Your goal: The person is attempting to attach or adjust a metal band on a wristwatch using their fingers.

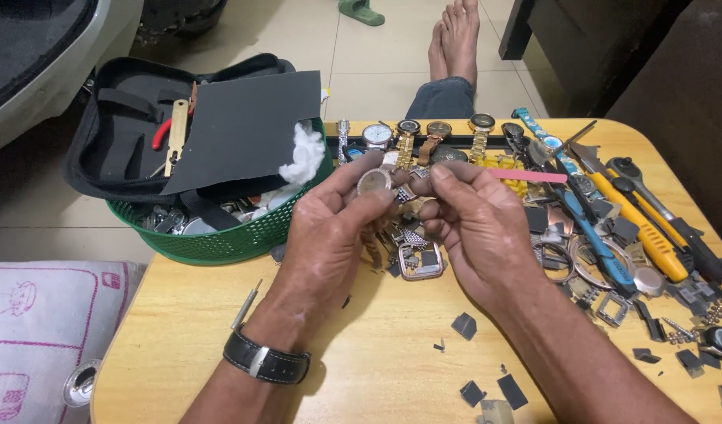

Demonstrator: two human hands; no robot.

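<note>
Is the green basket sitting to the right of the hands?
No, the green basket sits left of the left hand, at the table's far left edge.

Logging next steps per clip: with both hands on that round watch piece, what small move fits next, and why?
Probably turn the round watch case for a firmer pinch: the left hand holds it only at the fingertips, the right hand touches its edge, both raised above the parts scattered on the table.

My left hand point(330, 224) and right hand point(475, 224) raised together mid-scene, fingertips pinched and apparently touching, forearms angled inward from near edge
</note>
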